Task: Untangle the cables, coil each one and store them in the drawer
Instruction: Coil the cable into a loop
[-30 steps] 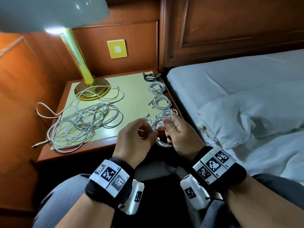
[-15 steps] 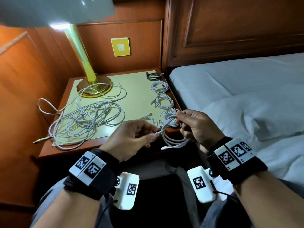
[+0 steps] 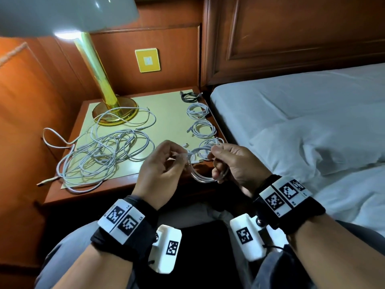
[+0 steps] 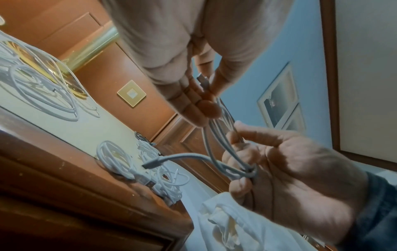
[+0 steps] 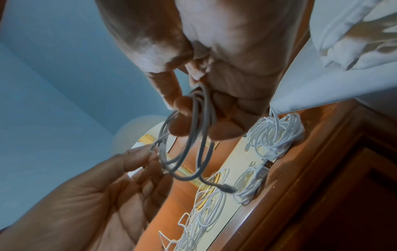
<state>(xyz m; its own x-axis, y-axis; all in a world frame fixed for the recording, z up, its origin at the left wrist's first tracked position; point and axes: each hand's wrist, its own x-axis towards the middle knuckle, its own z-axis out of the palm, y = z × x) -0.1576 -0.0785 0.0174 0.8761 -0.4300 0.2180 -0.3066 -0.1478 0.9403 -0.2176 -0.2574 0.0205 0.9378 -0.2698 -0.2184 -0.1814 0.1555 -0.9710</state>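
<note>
fingers (image 3: 179,158) of both hands now closer together on coiled cable (image 3: 203,177)

hands closer | left hand (image 3: 160,167) raised | cable coil (image 3: 205,176) tighter, hanging lower

Lamp shade (image 3: 62,15) runs off the top edge — tangled cables (image 3: 104,151) too knotted to count, bed (image 3: 312,122) cropped right.
</note>
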